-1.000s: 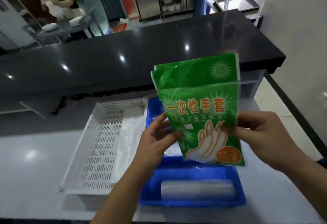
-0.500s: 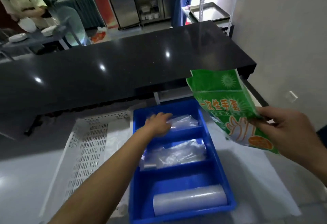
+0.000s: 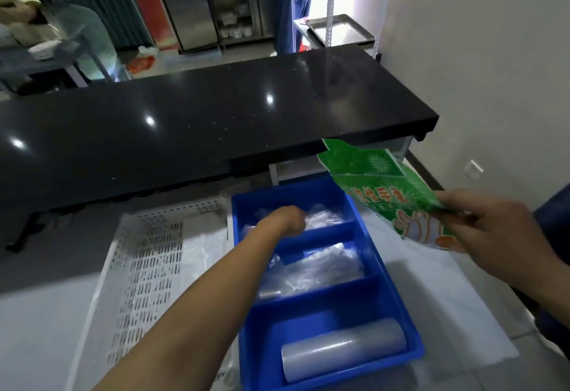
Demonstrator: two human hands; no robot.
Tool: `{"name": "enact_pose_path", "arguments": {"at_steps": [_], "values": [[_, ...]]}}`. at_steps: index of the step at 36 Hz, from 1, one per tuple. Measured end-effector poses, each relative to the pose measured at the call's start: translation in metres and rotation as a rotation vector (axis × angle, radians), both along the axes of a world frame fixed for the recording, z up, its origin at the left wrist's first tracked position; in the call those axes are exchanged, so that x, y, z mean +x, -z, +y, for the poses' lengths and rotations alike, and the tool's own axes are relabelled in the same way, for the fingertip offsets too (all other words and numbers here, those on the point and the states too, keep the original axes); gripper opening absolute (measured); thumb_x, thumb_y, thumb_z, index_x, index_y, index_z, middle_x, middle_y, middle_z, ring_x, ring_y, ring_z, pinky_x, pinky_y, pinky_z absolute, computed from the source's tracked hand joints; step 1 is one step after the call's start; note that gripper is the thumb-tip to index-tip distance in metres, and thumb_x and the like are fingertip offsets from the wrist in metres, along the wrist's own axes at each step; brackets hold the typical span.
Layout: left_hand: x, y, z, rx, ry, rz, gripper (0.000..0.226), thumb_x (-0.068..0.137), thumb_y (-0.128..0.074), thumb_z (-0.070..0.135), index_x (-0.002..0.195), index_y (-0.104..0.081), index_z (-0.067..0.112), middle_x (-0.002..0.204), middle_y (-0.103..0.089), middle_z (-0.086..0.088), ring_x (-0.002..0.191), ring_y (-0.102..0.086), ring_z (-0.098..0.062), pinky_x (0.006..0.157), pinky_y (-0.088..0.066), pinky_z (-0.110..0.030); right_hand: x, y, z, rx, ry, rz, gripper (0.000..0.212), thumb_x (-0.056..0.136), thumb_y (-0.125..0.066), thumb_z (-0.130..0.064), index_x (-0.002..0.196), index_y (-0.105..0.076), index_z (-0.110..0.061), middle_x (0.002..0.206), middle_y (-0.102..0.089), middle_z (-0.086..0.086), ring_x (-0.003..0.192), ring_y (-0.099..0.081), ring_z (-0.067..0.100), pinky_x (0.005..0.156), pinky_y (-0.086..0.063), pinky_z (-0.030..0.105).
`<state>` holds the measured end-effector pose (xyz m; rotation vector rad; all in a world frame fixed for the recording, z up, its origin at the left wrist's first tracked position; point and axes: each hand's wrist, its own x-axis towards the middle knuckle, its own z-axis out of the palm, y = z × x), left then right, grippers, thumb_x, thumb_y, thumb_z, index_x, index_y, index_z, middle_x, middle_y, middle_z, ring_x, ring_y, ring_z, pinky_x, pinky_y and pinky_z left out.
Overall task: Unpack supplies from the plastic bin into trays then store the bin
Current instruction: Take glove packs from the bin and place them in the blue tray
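A blue tray [image 3: 398, 295] with three compartments lies on the white table. My left hand [image 3: 288, 221] reaches into its far compartment and sits on clear plastic bags [image 3: 325, 219]; its fingers are hidden behind the knuckles. My right hand [image 3: 493, 233] pinches a green packet of disposable gloves [image 3: 385, 193], held tilted in the air over the tray's right rim. More clear bags [image 3: 317, 270] fill the middle compartment. A roll of clear film [image 3: 342, 349] lies in the near one. A white perforated plastic bin [image 3: 148, 254] stands left of the tray, touching it.
A raised black counter [image 3: 216, 119] overhangs the table just behind the tray and bin. A thin white plastic sheet [image 3: 447, 313] lies under the tray, spreading right. A wall [image 3: 493, 82] closes the right side. A metal shelf with a steel pan [image 3: 339, 31] stands far back.
My left hand let go of the green packet and went down into the tray's far compartment. My right hand carried the packet rightward and lower, tilting it.
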<state>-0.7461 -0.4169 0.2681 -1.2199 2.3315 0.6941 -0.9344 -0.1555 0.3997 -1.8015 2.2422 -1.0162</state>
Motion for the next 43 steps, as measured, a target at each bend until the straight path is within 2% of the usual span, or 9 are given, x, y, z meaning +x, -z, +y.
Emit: {"name": "enact_pose_path", "arguments": {"at_steps": [5, 11, 14, 22, 26, 29, 36, 40, 43], "values": [[0.005, 0.002, 0.018, -0.027, -0.020, -0.038, 0.044, 0.095, -0.039, 0.016, 0.137, -0.050, 0.008, 0.139, -0.054, -0.015, 0.118, -0.056, -0.034, 0.095, -0.047, -0.042, 0.017, -0.006, -0.035, 0.023, -0.052, 0.188, 0.029, 0.082, -0.074, -0.004, 0.108, -0.075, -0.017, 0.080, -0.071, -0.003, 0.059, -0.053, 0.009, 0.052, -0.036, 0.013], [0.026, 0.013, 0.041, -0.174, 0.042, 0.049, 0.050, 0.100, -0.030, 0.042, 0.145, -0.042, 0.023, 0.145, -0.050, -0.010, 0.124, -0.053, -0.035, 0.087, -0.044, -0.043, 0.050, -0.010, -0.109, 0.121, -0.140, 0.325, 0.027, 0.091, -0.062, -0.021, 0.115, -0.073, -0.028, 0.094, -0.076, 0.002, 0.068, -0.057, 0.018, 0.055, -0.038, 0.026], [0.030, 0.015, 0.050, -0.214, 0.016, 0.017, 0.067, 0.094, -0.026, 0.062, 0.152, -0.028, 0.029, 0.153, -0.041, -0.007, 0.133, -0.045, -0.034, 0.101, -0.039, -0.048, 0.066, -0.004, -0.152, 0.185, -0.194, 0.456, 0.030, 0.092, -0.055, -0.029, 0.117, -0.069, -0.039, 0.104, -0.075, -0.006, 0.085, -0.066, 0.024, 0.058, -0.034, 0.029], [0.036, 0.009, 0.068, -0.249, -0.029, 0.097, 0.072, 0.091, -0.035, 0.064, 0.152, -0.022, 0.028, 0.155, -0.036, -0.008, 0.133, -0.044, -0.035, 0.103, -0.037, -0.049, 0.107, 0.055, -0.211, 0.379, -0.299, 0.699, 0.029, 0.084, -0.061, -0.015, 0.106, -0.069, -0.031, 0.097, -0.072, 0.002, 0.088, -0.066, 0.030, 0.061, -0.039, 0.033], [0.047, 0.009, 0.076, -0.271, 0.005, 0.090, 0.075, 0.091, -0.035, 0.064, 0.155, -0.014, 0.030, 0.155, -0.035, -0.010, 0.135, -0.037, -0.037, 0.110, -0.026, -0.051, 0.109, 0.081, -0.213, 0.469, -0.304, 0.638, 0.022, 0.087, -0.059, -0.023, 0.105, -0.071, -0.027, 0.093, -0.072, 0.003, 0.084, -0.065, 0.027, 0.063, -0.041, 0.035], [0.062, -0.004, 0.082, -0.321, 0.010, 0.172, 0.065, 0.090, -0.041, 0.059, 0.146, -0.035, 0.026, 0.141, -0.050, -0.008, 0.128, -0.045, -0.032, 0.108, -0.031, -0.050, 0.103, 0.087, -0.215, 0.491, -0.327, 0.600, 0.022, 0.087, -0.061, -0.023, 0.105, -0.071, -0.030, 0.092, -0.071, -0.002, 0.083, -0.063, 0.022, 0.064, -0.041, 0.034], [0.107, -0.024, 0.078, -0.747, -0.075, 0.801, 0.025, 0.086, -0.063, 0.018, 0.109, -0.070, 0.015, 0.104, -0.069, -0.001, 0.096, -0.062, -0.017, 0.086, -0.051, -0.032, 0.084, 0.066, -0.223, 0.618, -0.418, 0.421, 0.022, 0.091, -0.056, -0.018, 0.099, -0.074, -0.027, 0.093, -0.071, -0.005, 0.081, -0.062, 0.017, 0.073, -0.057, 0.043], [0.113, -0.030, 0.045, -0.627, -0.224, 0.613, 0.051, 0.084, -0.071, 0.032, 0.133, -0.058, 0.023, 0.132, -0.058, 0.001, 0.126, -0.047, -0.022, 0.107, -0.038, -0.042, 0.081, 0.064, -0.220, 0.613, -0.423, 0.359, 0.025, 0.092, -0.054, -0.018, 0.104, -0.074, -0.029, 0.097, -0.071, -0.008, 0.080, -0.060, 0.011, 0.061, -0.050, 0.032], [0.113, -0.030, 0.023, -0.397, -0.282, 0.535, 0.034, 0.087, -0.068, 0.032, 0.121, -0.064, 0.031, 0.116, -0.067, 0.004, 0.108, -0.059, -0.020, 0.093, -0.047, -0.039, 0.078, 0.069, -0.212, 0.546, -0.372, 0.298, 0.024, 0.093, -0.054, -0.022, 0.106, -0.072, -0.028, 0.103, -0.071, -0.004, 0.084, -0.062, 0.015, 0.065, -0.050, 0.033]]}}
